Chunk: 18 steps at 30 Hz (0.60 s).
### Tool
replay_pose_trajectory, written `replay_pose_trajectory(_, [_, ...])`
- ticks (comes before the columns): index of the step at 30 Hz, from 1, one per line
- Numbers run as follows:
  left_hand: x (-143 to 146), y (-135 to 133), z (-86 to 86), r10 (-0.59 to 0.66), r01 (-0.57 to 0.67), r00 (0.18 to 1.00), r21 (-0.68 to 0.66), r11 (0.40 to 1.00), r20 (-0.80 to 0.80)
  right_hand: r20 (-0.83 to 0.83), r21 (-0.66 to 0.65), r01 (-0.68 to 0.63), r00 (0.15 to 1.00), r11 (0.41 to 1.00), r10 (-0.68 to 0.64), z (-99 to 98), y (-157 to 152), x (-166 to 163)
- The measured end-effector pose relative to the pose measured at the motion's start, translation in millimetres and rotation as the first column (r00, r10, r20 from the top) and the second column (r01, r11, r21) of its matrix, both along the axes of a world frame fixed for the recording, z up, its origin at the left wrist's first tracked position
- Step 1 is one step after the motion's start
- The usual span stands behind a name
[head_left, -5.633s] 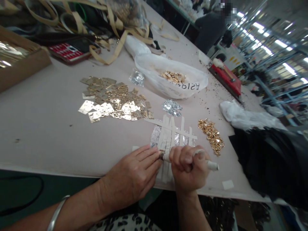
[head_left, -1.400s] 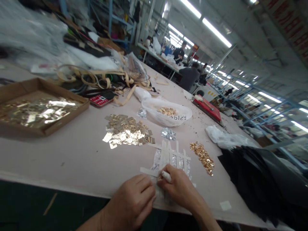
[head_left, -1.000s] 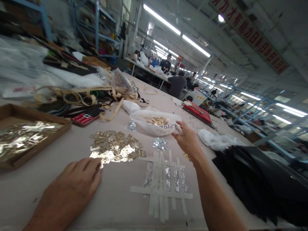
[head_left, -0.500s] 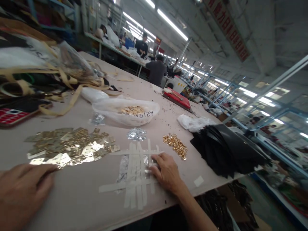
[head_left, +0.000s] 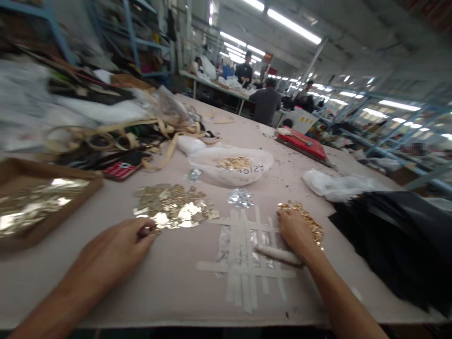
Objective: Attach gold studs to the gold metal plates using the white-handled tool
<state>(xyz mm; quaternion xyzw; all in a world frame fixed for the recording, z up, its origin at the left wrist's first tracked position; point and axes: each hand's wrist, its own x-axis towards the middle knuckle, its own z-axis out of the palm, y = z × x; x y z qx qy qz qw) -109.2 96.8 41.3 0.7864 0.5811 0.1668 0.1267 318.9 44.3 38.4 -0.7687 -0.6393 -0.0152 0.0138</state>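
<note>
My left hand (head_left: 118, 247) is at the near edge of a pile of flat gold-coloured metal plates (head_left: 173, 205). Its thumb and fingers close together at the edge of a plate there. On the right, my right hand (head_left: 294, 230) reaches into a heap of small shiny gold-coloured metal pieces (head_left: 312, 226). Its fingers are bent together, and whatever lies under the tips is hidden. A pale, stick-like tool (head_left: 277, 254) lies by my right wrist, across a patch of masking tape strips (head_left: 243, 270) stuck to the table. Silver pieces (head_left: 240, 197) lie beyond the tape.
A cardboard box (head_left: 52, 216) with gold plates stands left. Behind are a marked white plastic bag (head_left: 208, 167) of gold pieces, tape rolls (head_left: 99, 140) and a red tray (head_left: 303, 142). Black sheets (head_left: 395, 235) are stacked right. People sit and stand at far tables.
My right hand has moved from the taped patch to the small gold pieces, and the pale stick now shows on the tape. The view has turned left, bringing in the cardboard box.
</note>
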Motion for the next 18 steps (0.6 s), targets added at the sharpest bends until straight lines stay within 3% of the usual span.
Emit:
replay_pose_trajectory(2, [1, -2, 6.7, 0.048, -0.053, 0.998, -0.106, 0.993, -0.048, -0.007, 0.0, -0.003, 1.0, 1.0, 0.003, -3.0, 5, 3])
replay_pose_trajectory(7, [0, -4, 14.8, 0.059, -0.063, 0.998, -0.147, 0.987, -0.034, -0.035, 0.041, 0.087, 0.996, 0.995, -0.086, -7.2, 9, 19])
replay_pose_trajectory(11, [-2, -5, 13.4, 0.049, -0.047, 0.999, -0.168, 0.985, 0.01, -0.254, 0.158, 0.248, 0.945, 0.956, -0.203, 0.8, -5, 16])
replay_pose_trajectory(15, [0, -9, 12.3, 0.038, -0.026, 0.997, -0.161, 0.987, 0.071, -0.509, 0.26, 0.214, 0.859, 0.941, -0.055, 12.6, -28, -15])
replay_pose_trajectory(18, [10, -20, 12.0, 0.05, -0.023, 0.987, -0.172, 0.985, 0.155, -0.731, 0.283, 0.175, 0.676, 0.943, 0.094, 18.7, -47, -56])
